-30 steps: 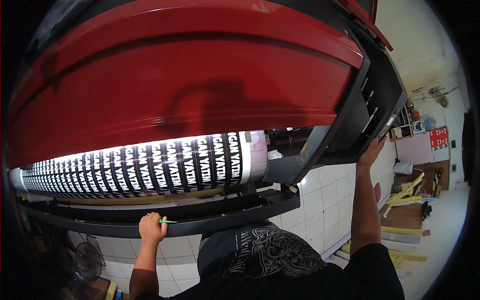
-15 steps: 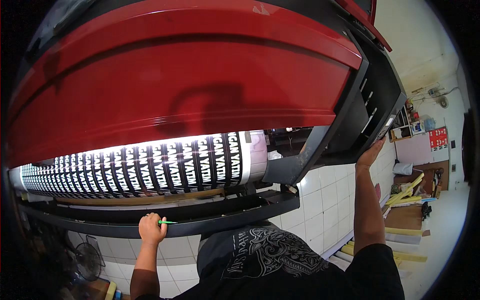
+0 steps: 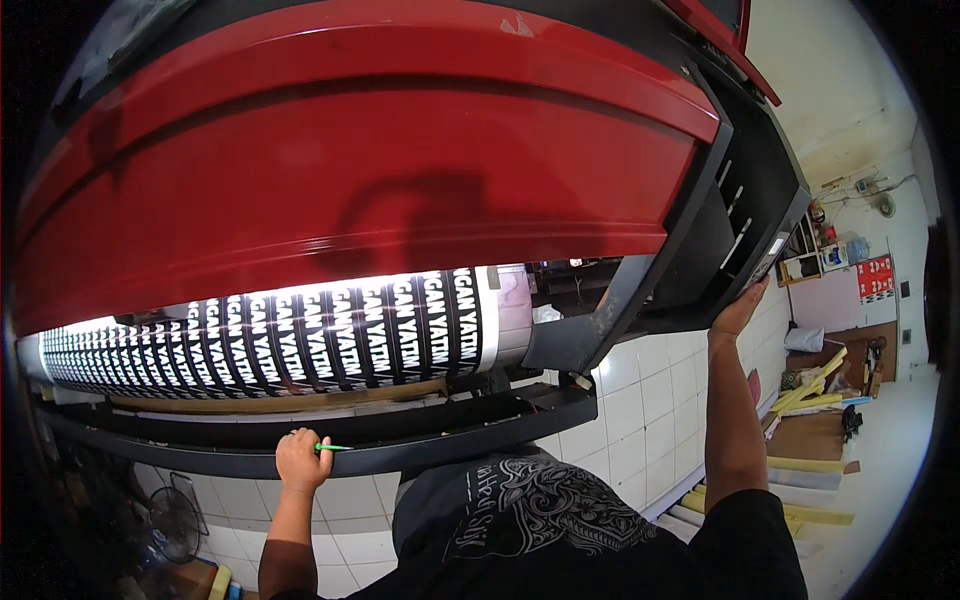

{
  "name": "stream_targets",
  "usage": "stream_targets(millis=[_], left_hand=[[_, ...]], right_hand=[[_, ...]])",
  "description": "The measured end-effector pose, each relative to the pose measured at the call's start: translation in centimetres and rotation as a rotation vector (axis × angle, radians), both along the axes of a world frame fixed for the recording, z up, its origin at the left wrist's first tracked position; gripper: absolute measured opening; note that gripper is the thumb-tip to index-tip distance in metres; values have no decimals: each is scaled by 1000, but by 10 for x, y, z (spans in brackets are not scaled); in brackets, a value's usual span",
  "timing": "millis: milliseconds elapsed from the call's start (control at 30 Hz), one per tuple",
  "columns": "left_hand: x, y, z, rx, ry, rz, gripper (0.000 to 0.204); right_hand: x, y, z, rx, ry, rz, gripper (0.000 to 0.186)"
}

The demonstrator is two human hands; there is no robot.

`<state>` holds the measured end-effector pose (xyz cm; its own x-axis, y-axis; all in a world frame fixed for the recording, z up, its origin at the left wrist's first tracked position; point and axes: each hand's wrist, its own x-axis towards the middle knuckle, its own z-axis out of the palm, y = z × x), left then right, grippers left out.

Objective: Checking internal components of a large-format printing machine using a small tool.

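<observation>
A large-format printer with a red cover [image 3: 400, 150] fills the upper view. Below the cover, a printed sheet [image 3: 330, 335] with white lettering on black bands curves down over the front. My left hand [image 3: 300, 460] rests on the black front rail [image 3: 420, 456], its closed fingers pinching a thin green pen-like tool [image 3: 330, 447] that points right. At the printer's right end, my right hand [image 3: 740, 308] is curled against the edge of the control panel [image 3: 777, 245]. Part of its fingers is hidden there.
A standing fan [image 3: 175, 520] is at the lower left. White floor tiles [image 3: 640, 400] show beneath the printer. Along the right wall lie yellow and white rolls [image 3: 815, 490], with a shelf of small items [image 3: 805, 260] beyond. My torso is close to the rail.
The whole view has shifted very slightly. A dark part in the lit gap under the cover's left end appears farther right. Both hands keep their places.
</observation>
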<state>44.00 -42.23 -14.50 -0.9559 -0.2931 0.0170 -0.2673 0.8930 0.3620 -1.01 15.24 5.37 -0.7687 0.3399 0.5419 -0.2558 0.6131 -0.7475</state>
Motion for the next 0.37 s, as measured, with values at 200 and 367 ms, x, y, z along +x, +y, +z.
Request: stream_targets(millis=[200,367], left_hand=[[0,0,-1,-13,-13,1,28],[-1,1,2,21,-22,19,29]], right_hand=[[-1,3,-1,-47,22,44,70],[-3,9,-4,8,24,45,72]])
